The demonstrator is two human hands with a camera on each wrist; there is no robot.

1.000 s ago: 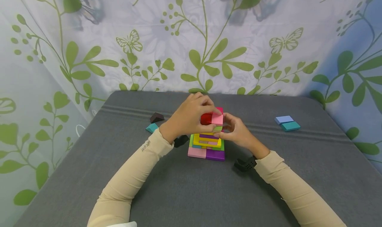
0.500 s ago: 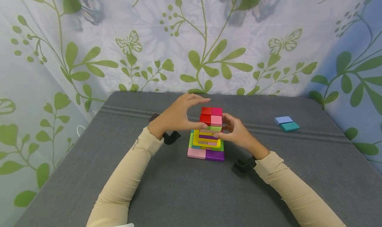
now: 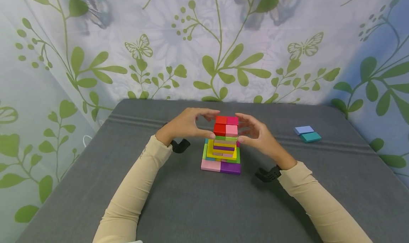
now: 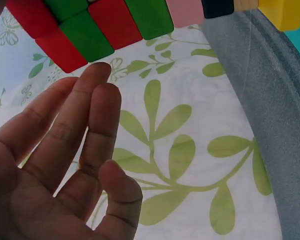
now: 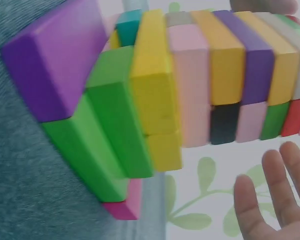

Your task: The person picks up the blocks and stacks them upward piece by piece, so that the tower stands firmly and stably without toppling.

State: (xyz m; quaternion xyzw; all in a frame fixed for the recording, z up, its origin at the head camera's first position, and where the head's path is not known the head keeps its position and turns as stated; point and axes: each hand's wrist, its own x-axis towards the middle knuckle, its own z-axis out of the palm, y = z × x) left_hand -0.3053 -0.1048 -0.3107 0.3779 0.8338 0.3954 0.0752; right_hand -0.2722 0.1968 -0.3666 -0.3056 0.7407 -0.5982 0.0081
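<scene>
A tower of coloured wooden blocks stands on the grey table, wide at its base and narrower above. Its top layer shows red, crimson and pink blocks. My left hand is at the tower's upper left, fingers and thumb spread loosely, thumb tip close to a red block. On the opposite side, my right hand is held likewise, its thumb near the upper right edge. Neither hand grips a block. In the left wrist view the fingers are relaxed beside the tower's red and green blocks.
Two flat blocks, one light blue and one teal, lie on the grey table to the right. A dark block at the left is mostly hidden behind my left hand. A leaf-patterned cloth hangs behind the table.
My left hand has let go of the tower's top blocks and drawn back left, then come down slightly. My right hand has shifted a little right, its thumb leaving the tower's front.
</scene>
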